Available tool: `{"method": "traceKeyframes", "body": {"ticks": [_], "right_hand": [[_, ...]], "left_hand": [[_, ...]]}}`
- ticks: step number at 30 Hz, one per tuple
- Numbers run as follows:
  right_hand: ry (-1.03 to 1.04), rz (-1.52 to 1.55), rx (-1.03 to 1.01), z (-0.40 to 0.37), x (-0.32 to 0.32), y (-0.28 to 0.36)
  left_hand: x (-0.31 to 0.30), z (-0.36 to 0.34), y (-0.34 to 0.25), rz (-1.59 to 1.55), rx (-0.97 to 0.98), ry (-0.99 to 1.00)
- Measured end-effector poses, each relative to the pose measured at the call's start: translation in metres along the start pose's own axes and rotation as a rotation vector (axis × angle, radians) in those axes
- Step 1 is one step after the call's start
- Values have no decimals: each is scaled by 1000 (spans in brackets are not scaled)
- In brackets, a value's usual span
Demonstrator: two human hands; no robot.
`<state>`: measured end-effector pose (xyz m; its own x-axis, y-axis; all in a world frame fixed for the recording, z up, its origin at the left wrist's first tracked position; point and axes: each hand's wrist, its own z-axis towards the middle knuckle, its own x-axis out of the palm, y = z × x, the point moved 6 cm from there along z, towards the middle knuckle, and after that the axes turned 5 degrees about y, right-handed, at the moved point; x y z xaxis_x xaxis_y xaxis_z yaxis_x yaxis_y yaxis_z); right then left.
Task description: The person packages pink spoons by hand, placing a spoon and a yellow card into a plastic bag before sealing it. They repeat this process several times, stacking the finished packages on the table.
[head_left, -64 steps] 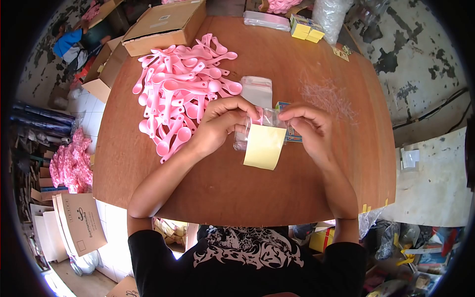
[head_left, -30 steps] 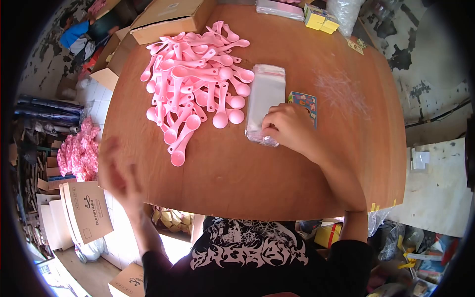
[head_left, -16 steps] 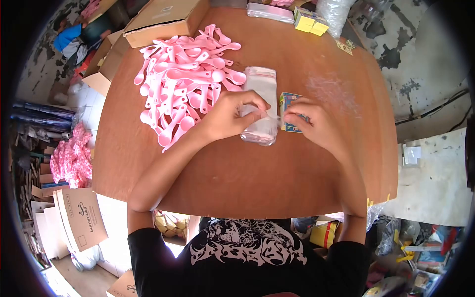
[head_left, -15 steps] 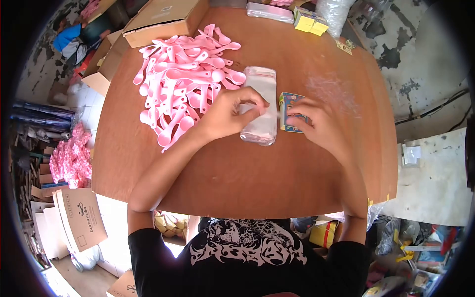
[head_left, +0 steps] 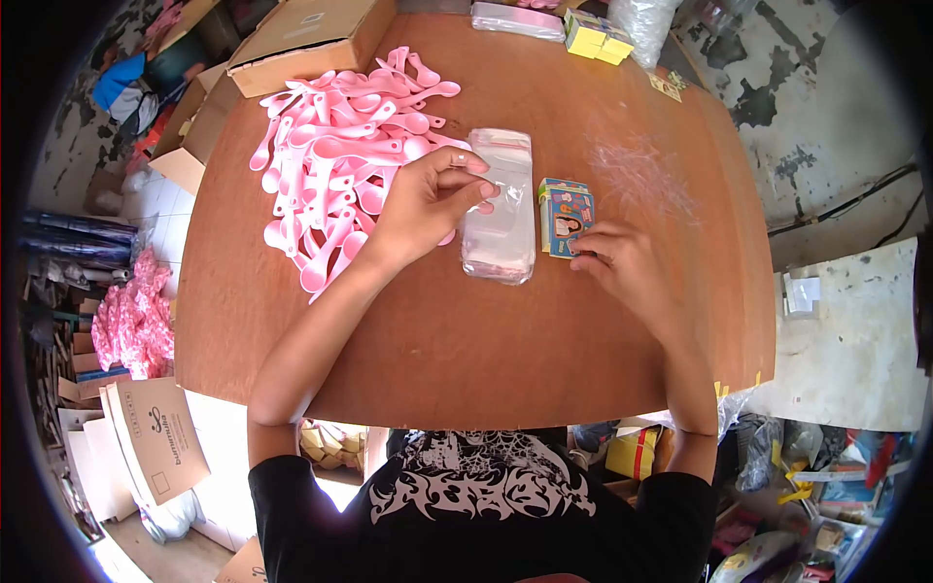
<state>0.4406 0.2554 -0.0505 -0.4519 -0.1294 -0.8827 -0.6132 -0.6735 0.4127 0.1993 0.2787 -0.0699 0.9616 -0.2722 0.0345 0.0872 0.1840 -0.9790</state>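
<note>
Table (head_left: 466,360): brown wood, pink spoons (head_left: 335,146) heaped left
Clear bags (head_left: 499,238): mid-table, cards (head_left: 564,209) just right
Left hand (head_left: 426,202): curled by bags, can't tell grip
Right hand (head_left: 630,267): fingers bent at cards, can't tell grip
Wall (head_left: 807,107): peeling

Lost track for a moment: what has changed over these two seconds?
The bag with the yellow card is gone from both hands. The left hand is back from far left, near the clear bags; the right hand moved from those to the blue printed stack. The spoon heap and cardboard box look unmoved.
</note>
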Motion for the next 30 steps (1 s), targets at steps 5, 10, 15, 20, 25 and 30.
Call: {"method": "traceKeyframes", "body": {"ticks": [5, 10, 15, 20, 25, 30], "right_hand": [[12, 133, 125, 2, -3, -8], [-6, 63, 201, 3, -20, -2], [-126, -224, 41, 22, -52, 41], [2, -258, 15, 12, -6, 29], [9, -194, 61, -1, -3, 19], [-327, -50, 120, 8, -63, 33]], "left_hand": [[-3, -2, 1, -5, 2, -14], [-3, -4, -2, 38, -41, -34], [-3, -5, -4, 86, -55, -23], [-3, -7, -5, 98, -60, -6], [-3, -8, -9, 124, -83, -3], [-1, -12, -21, 141, -120, -3]]}}
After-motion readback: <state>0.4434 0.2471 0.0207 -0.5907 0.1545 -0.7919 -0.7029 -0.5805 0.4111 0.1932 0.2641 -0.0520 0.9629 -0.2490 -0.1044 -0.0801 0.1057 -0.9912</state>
